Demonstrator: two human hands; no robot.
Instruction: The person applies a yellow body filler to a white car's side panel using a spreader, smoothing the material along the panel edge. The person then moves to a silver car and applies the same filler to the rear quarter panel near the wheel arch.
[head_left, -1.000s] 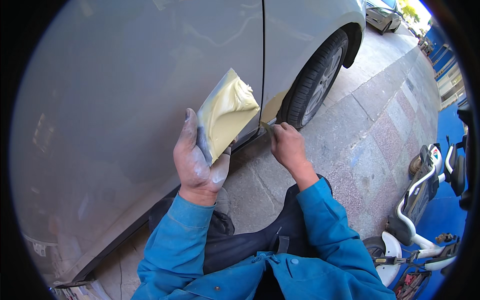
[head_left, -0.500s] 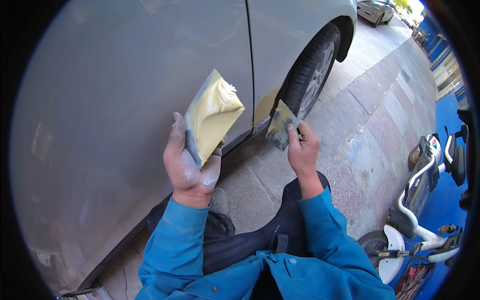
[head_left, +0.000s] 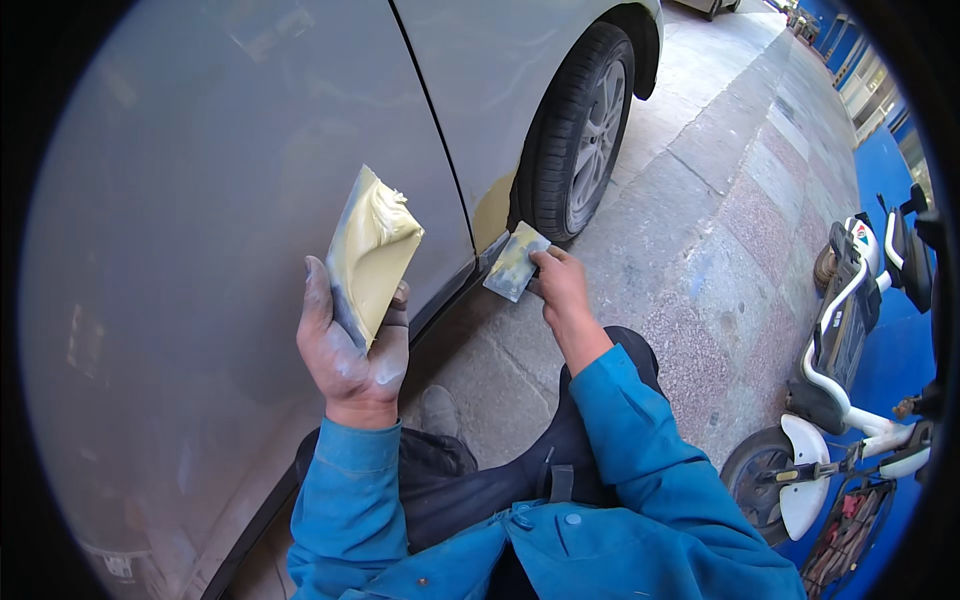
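Observation:
My left hand, dusted with pale residue, grips a thin flat plate tilted upward. A thick mound of pale yellow body filler covers much of its face. Between finger and thumb, my right hand pinches a small flat scraper smeared with yellow and grey. That scraper hangs in front of the car's lower sill, apart from the filler on the plate. Behind it, a yellowish filler patch shows on the grey car's fender, just ahead of the door seam.
The grey car door fills the left side. A front wheel stands beyond the scraper. Paved ground stretches to the right, where a white-framed scooter stands by a blue wall. My bent legs are below.
The view has swung right, so the car sits farther left in the picture. My right hand has turned the scraper, showing more of its smeared face. Both hands keep their holds.

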